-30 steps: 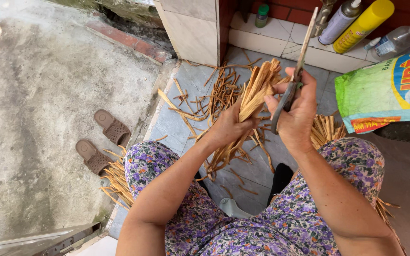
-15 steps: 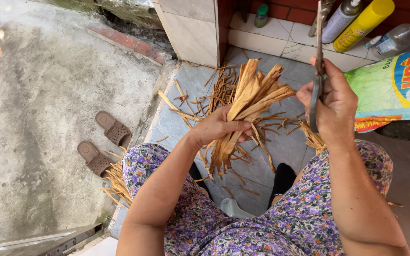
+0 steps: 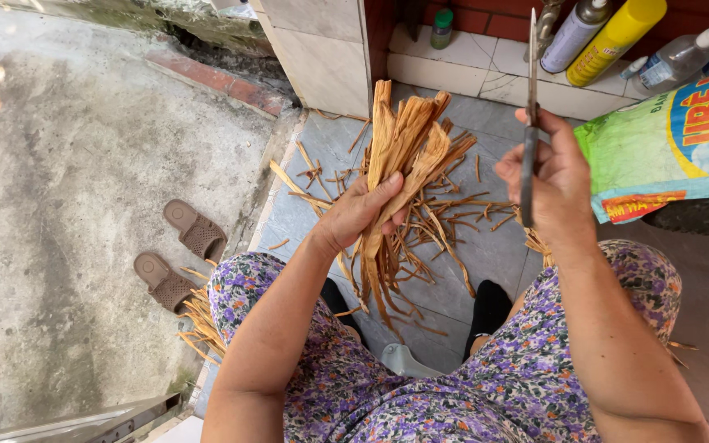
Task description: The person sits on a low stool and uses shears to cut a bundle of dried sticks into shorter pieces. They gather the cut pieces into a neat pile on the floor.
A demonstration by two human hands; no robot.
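Note:
My left hand (image 3: 361,215) grips a bundle of long tan bark-like strips (image 3: 404,156), held upright over my lap with the loose ends hanging down. My right hand (image 3: 553,182) is closed around the handle of a knife (image 3: 530,90) whose thin blade points up and away. The knife is held to the right of the bundle, apart from it. Many cut strips (image 3: 445,221) lie scattered on the grey tiled floor (image 3: 494,254) below my hands. My knees in a purple flowered garment frame the bottom of the view.
A pair of brown sandals (image 3: 180,253) lies on the concrete at left. A green and yellow printed sack (image 3: 666,148) sits at right. Spray cans and bottles (image 3: 609,37) stand along the tiled ledge at the back. A white tiled pillar (image 3: 317,49) rises behind.
My right hand with the knife has drawn away to the right of the bundle. My left hand has turned the bundle more upright.

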